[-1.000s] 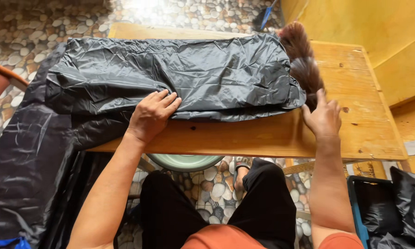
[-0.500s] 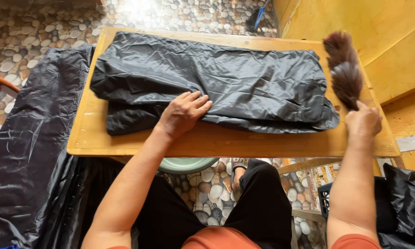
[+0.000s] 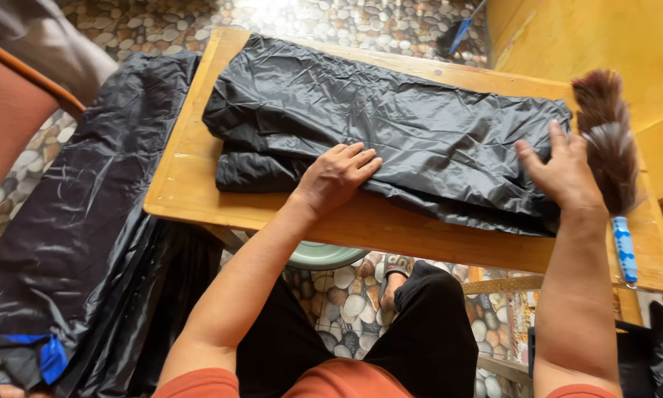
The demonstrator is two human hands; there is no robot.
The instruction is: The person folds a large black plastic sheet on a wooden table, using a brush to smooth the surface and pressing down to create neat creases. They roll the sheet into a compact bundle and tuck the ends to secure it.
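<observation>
- Black plastic sheet (image 3: 390, 125) lies folded into a long flat bundle across the wooden table (image 3: 184, 191), w/ several layers showing at the near-left edge. Folding looks well along, I'd say.
- What's left, by my guess: near edge is uneven and wrinkled, so it wants smoothing and maybe another fold.
- More black plastic (image 3: 88, 243) hangs in a pile off the table's left side, not folded.
- My left hand (image 3: 336, 177) is flat, fingers together and stretched out, palm pressing the bundle's near edge. Gripping nothing.
- My right hand (image 3: 563, 173) is open, fingers spread, resting on the bundle's right end. Also holding nothing.
- Feather duster (image 3: 608, 144) w/ blue handle lies just right of that hand, on the table.
</observation>
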